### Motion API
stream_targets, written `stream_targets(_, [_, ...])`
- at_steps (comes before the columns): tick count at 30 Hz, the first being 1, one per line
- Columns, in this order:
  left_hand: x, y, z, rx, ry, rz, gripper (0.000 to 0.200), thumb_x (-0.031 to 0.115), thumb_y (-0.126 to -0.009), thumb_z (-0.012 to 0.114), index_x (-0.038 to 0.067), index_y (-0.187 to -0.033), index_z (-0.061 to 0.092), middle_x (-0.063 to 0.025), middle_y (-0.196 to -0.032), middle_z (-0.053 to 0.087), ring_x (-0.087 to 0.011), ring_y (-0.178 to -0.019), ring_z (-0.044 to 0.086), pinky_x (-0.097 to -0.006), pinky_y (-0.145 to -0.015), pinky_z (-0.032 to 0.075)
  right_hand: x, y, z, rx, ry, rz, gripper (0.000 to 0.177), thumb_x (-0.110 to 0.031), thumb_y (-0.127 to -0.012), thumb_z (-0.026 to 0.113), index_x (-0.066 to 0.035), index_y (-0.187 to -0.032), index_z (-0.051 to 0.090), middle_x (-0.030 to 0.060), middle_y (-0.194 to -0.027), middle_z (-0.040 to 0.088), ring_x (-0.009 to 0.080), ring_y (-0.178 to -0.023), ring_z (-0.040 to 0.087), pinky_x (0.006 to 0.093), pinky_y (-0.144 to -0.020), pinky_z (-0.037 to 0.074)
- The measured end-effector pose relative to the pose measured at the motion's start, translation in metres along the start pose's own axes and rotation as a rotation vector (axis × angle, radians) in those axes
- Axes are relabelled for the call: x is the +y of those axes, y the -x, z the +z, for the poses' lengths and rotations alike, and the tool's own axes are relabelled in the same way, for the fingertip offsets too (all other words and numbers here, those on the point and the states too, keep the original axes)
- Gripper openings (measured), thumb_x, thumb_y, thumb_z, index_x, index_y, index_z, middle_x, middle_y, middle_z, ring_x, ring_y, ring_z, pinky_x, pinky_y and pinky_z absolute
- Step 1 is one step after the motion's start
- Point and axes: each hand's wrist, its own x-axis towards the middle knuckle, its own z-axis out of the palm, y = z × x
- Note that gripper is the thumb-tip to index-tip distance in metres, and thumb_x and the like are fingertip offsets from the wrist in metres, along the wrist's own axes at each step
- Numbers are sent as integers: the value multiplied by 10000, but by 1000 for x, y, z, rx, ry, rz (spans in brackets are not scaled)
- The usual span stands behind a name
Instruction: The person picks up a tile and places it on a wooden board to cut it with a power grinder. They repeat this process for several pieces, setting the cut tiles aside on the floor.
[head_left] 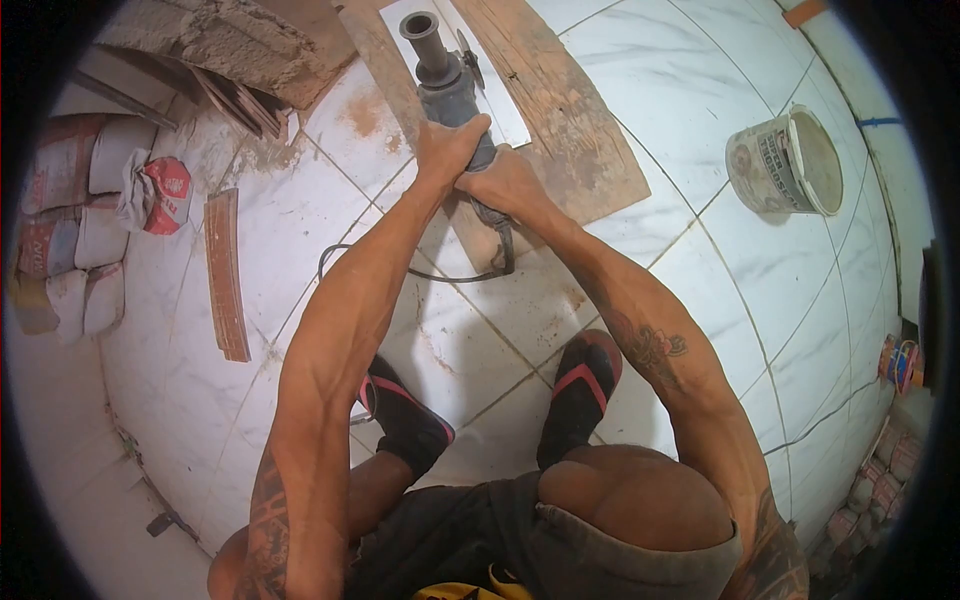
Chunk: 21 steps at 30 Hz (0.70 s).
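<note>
Both my hands are wrapped round the dark body of an angle grinder [447, 97] at the top centre. My left hand [450, 150] grips it farther forward, and my right hand [502, 182] holds it just behind, near the cable end. A round side handle sticks up at the tool's front, and the thin disc [469, 58] stands on its right side. Beneath the tool lies a white tile piece [508, 112] on a worn wooden board [585, 130]. The disc is over the tile; whether they touch I cannot tell.
A black cable [440, 278] loops over the tiled floor [700, 300] behind the tool. A dirty bucket [770, 170] stands at the right. At the left are a narrow brown strip [226, 275] and stacked bags [75, 220]. My feet in flip-flops [580, 385] are below.
</note>
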Motion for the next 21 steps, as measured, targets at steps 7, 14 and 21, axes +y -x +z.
stream_targets(7, [0, 10, 3, 23, 18, 13, 387, 386, -805, 768, 11, -898, 741, -111, -866, 734, -208, -786, 695, -366, -730, 536, 17, -2, 9, 19, 11, -29, 606, -382, -647, 779, 153, -921, 699, 332, -934, 709, 411, -939, 723, 430, -817, 561])
stream_targets(14, [-2, 19, 5, 17, 55, 44, 368, 369, -808, 770, 16, -902, 733, -101, -861, 731, -194, -776, 688, -356, -728, 537, 18, 10, 7, -22, -13, -1, 519, -381, -674, 765, 80, -908, 725, 292, -917, 723, 409, -924, 722, 426, -807, 558])
stream_targets(21, [-14, 22, 10, 0, 28, -15, 359, 350, -808, 777, 8, -906, 727, -94, -864, 729, -177, -776, 684, -345, -722, 535, 21, 18, 7, -12, -12, 0, 518, -387, -667, 771, 66, -913, 720, 271, -921, 728, 397, -920, 724, 425, -807, 557])
